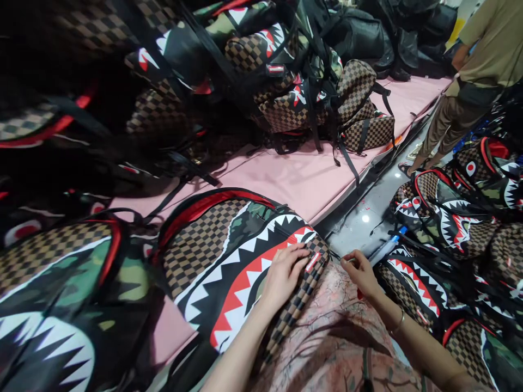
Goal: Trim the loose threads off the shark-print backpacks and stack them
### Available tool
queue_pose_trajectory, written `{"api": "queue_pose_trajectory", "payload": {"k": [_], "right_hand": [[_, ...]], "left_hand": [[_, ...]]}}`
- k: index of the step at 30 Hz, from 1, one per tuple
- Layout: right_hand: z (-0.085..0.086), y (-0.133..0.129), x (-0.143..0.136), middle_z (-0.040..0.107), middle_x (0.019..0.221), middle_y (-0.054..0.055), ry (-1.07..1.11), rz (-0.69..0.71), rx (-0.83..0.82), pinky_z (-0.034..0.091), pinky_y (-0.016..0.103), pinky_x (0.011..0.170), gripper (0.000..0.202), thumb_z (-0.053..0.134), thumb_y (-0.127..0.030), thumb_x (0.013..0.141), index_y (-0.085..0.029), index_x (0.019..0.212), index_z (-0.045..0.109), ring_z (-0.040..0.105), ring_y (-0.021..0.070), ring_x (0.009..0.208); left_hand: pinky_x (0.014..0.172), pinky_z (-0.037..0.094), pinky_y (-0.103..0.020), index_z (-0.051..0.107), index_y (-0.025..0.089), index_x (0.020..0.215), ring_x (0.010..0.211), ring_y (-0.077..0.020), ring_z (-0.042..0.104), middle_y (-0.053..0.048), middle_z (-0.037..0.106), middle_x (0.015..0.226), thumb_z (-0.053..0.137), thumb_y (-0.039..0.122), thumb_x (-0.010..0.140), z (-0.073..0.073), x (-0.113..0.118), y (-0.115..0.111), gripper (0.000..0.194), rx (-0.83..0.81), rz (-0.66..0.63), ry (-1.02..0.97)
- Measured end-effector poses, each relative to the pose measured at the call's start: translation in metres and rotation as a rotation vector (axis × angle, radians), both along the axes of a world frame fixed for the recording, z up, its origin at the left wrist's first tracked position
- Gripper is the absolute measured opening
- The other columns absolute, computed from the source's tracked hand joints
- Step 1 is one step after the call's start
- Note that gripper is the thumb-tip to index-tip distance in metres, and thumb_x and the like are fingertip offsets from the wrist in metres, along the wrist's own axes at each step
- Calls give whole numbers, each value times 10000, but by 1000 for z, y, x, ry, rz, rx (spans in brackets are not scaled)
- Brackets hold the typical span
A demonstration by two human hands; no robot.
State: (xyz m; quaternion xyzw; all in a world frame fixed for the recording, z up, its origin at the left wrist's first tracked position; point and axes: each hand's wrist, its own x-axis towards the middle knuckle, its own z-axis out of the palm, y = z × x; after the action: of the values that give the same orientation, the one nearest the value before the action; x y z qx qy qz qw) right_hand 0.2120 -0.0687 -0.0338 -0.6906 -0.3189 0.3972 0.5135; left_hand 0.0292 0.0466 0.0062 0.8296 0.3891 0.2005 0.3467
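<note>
A backpack (pixel 204 250) with brown-and-black checks, green camouflage and a red-and-white shark mouth lies on the pink table in front of me, its red-lined top edge arching at the back. My left hand (pixel 286 269) rests on its front pocket, fingers stretched over the checkered side near a small red-and-white label (pixel 313 262). Just right of the bag, my right hand (pixel 362 275) is closed in a pinch. A thin dark strand ends close to its fingertips; whether they hold it is unclear. A small red bit shows beneath that palm, mostly hidden.
Another shark-mouth backpack (pixel 49 305) lies at the left. Similar bags (pixel 281 98) are heaped along the back of the pink table (pixel 278 177). More backpacks (pixel 457 218) pile up at the right, beside the grey floor (pixel 359 218). A person (pixel 469 81) stands at the far right.
</note>
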Motion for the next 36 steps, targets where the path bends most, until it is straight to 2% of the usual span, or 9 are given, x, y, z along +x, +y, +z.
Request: {"api": "queue_pose_trajectory", "payload": {"k": [6,12,17,23,27,30,32,34,36], "right_hand": [[9,-3,-7,479,569,-45,-96,27,-16,308,218,487,219,557,-407,739,-193,710,516,407,105,519],[26,6,-10,490,568,-46,-319,112,-87,299,224,500,170,520,-372,769,-202,758,524,428,115,506],[34,19,-11,531,627,-33,-444,209,1,316,236,543,157,490,-364,801,-210,816,519,476,131,553],[17,22,0,467,578,-49,-174,154,73,320,214,514,174,529,-348,775,-194,698,505,429,106,540],[0,13,10,468,598,-52,-36,28,114,326,213,521,209,560,-388,761,-184,770,519,412,98,548],[-10,9,14,471,606,-50,-1,-1,119,323,217,530,229,572,-399,755,-180,797,519,411,96,550],[-15,8,15,472,605,-49,8,-10,120,323,220,537,234,579,-400,750,-180,794,515,417,99,559],[-17,9,15,469,603,-49,12,3,115,324,221,540,230,577,-399,753,-182,792,511,420,102,564],[-18,10,14,474,615,-45,-9,28,116,330,222,546,221,574,-393,758,-184,792,509,424,105,576]], "left_hand": [[947,329,-445,673,208,746,1042,-252,507,-69,613,1044,591,280,725,-11,42,35,112,-146,-147,-19],[884,400,-400,646,164,619,937,-222,561,-83,608,965,616,215,667,-13,46,39,76,-254,-130,-39],[870,423,-354,648,169,585,929,-204,575,-73,624,942,628,198,643,-11,47,37,68,-290,-102,-99],[745,485,-347,654,143,697,777,-200,607,-77,655,844,506,367,782,-15,33,43,282,-235,107,-136],[948,373,-440,671,170,879,1080,-278,499,-101,572,1103,525,353,784,-10,13,37,253,-83,238,-121],[1006,319,-434,584,263,1125,1225,-269,373,-71,381,1354,568,301,781,-3,8,21,346,94,-21,-78],[975,349,-443,597,290,1098,1197,-266,406,-68,397,1350,554,308,802,-1,14,10,300,193,-231,-25],[942,361,-466,651,278,956,1145,-275,446,-69,477,1277,569,304,793,-1,23,2,184,231,-293,18],[908,373,-472,654,242,810,1081,-276,483,-70,549,1176,581,269,776,-3,32,-1,85,183,-224,0]]}}
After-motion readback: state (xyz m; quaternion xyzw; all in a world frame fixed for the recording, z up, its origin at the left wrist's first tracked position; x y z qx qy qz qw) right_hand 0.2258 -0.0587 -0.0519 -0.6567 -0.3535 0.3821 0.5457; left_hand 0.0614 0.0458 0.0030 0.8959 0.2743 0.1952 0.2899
